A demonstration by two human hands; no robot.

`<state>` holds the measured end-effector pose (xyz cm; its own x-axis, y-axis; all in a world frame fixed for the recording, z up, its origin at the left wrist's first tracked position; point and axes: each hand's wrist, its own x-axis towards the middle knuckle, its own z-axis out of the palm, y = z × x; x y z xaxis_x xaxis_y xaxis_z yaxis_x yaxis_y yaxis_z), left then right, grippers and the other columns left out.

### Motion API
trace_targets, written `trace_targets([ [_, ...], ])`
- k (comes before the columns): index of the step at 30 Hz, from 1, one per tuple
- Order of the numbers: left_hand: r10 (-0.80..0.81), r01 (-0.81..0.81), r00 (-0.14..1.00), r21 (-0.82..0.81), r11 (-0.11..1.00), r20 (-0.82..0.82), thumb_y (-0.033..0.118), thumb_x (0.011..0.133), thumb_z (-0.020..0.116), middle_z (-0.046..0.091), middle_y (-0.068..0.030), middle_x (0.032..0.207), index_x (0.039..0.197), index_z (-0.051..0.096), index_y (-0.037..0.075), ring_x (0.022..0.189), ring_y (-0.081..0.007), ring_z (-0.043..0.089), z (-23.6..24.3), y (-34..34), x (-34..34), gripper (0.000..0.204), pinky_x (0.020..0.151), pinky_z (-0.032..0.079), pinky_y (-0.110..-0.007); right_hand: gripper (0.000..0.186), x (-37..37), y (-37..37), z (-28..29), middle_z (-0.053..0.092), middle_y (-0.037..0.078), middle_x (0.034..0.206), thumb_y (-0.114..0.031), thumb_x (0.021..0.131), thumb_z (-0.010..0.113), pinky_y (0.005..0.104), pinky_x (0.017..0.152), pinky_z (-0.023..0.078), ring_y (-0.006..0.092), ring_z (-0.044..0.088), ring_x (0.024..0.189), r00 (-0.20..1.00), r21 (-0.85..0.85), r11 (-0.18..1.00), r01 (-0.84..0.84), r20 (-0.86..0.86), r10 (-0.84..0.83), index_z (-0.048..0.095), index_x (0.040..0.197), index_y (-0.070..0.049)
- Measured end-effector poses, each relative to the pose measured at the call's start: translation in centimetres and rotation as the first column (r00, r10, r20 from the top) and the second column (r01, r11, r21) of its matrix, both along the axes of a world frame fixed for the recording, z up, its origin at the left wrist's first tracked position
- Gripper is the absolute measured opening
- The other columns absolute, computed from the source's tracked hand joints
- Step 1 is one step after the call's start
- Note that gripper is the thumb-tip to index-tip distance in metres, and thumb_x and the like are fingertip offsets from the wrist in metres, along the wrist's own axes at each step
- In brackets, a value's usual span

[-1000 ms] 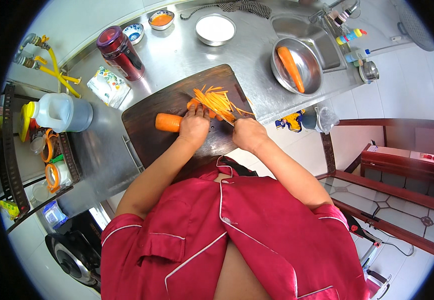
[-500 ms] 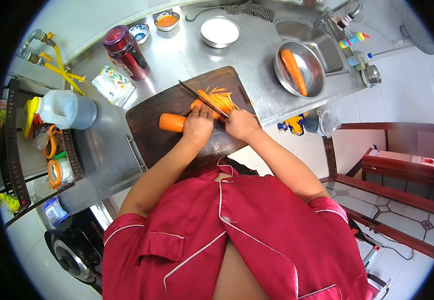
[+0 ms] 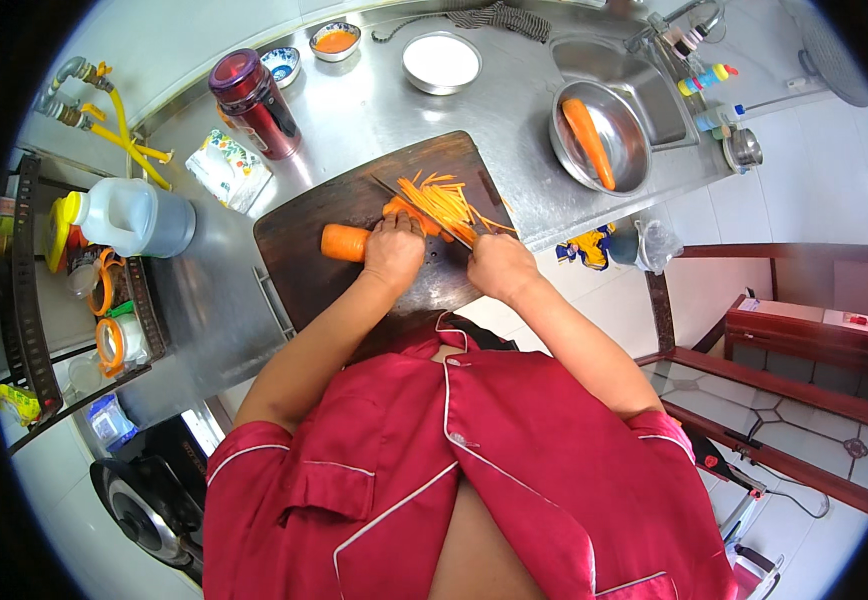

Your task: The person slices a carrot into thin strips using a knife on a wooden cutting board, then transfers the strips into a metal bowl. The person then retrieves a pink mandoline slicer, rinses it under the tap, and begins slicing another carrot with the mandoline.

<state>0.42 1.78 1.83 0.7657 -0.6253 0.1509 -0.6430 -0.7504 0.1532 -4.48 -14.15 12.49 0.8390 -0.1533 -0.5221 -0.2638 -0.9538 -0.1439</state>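
Both hands are working over the dark board (image 3: 294,265) now, and the right hand (image 3: 501,265) is gripping the knife (image 3: 424,214) by its handle, the blade slanting up and leftward across the board. The left hand (image 3: 394,258) is resting its fingertips on the slices (image 3: 395,206), just below that blade; how tightly those fingers are closing, I cannot tell. On the blade's far side, the orange shreds (image 3: 451,203) are lying in a loose, fanned heap, while a thick carrot chunk (image 3: 343,242) is lying on its side just left of the left hand. Over to the right, a whole carrot (image 3: 589,143) is leaning inside the steel bowl (image 3: 630,125), which is sitting beside the sink (image 3: 659,110). The red flask (image 3: 257,108) is standing on the counter (image 3: 374,110), beyond the board's left side.
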Motion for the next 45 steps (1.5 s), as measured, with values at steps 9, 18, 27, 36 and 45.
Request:
trace_targets([
  [9,0.007,-0.007,1.0,0.017,1.0,0.016,0.01,0.077,0.054,0.062,-0.0228,0.106,0.102,0.062,-0.007,0.099,-0.0324,0.061,0.0,-0.3,0.0,0.031,0.083,0.051,-0.038,0.025,0.7,0.5,0.9,0.065,0.024,0.089,-0.013,0.076,0.052,0.0419,0.082,0.05,0.0353,0.064,0.089,0.995,0.006,1.0,-0.013,-0.101,0.013,0.068,0.086,0.002],
  [18,0.005,-0.005,1.0,0.024,1.0,0.014,0.008,0.076,0.053,0.062,-0.0231,0.105,0.101,0.062,-0.008,0.102,-0.0329,0.061,-0.1,-0.5,-0.2,0.031,0.085,0.05,-0.037,0.027,2.5,1.7,0.2,0.064,0.022,0.102,-0.011,0.077,0.055,0.0401,0.084,0.05,0.0324,0.062,0.099,0.983,0.021,1.0,0.012,-0.185,-0.008,0.068,0.098,-0.001],
  [27,-0.011,0.01,0.998,0.016,1.0,0.061,0.011,0.077,0.053,0.063,-0.0227,0.105,0.104,0.062,-0.006,0.098,-0.0318,0.062,-0.9,-0.3,0.2,0.033,0.081,0.051,-0.036,0.023,1.6,0.6,-0.7,0.064,0.026,0.088,-0.014,0.076,0.054,0.0432,0.081,0.049,0.0374,0.063,0.088,0.999,0.078,0.997,0.0,0.033,-0.002,0.068,0.084,0.002],
  [36,-0.001,0.0,1.0,0.021,1.0,0.028,0.012,0.078,0.053,0.062,-0.0233,0.107,0.104,0.062,-0.007,0.097,-0.0317,0.061,-1.1,-0.5,0.1,0.034,0.079,0.051,-0.036,0.027,0.8,1.2,1.0,0.064,0.024,0.097,-0.01,0.075,0.052,0.0408,0.085,0.049,0.0347,0.063,0.096,0.995,0.018,1.0,0.016,-0.098,-0.014,0.068,0.093,0.003],
  [45,0.02,-0.02,0.999,-0.001,1.0,0.025,0.011,0.078,0.055,0.064,-0.0223,0.098,0.096,0.064,-0.007,0.098,-0.0343,0.062,-0.5,-0.5,-0.1,0.027,0.083,0.051,-0.037,0.028,1.4,2.0,1.7,0.064,0.023,0.102,-0.009,0.076,0.054,0.0401,0.085,0.05,0.0341,0.062,0.099,0.985,0.028,0.999,0.035,-0.169,-0.03,0.067,0.097,0.002],
])
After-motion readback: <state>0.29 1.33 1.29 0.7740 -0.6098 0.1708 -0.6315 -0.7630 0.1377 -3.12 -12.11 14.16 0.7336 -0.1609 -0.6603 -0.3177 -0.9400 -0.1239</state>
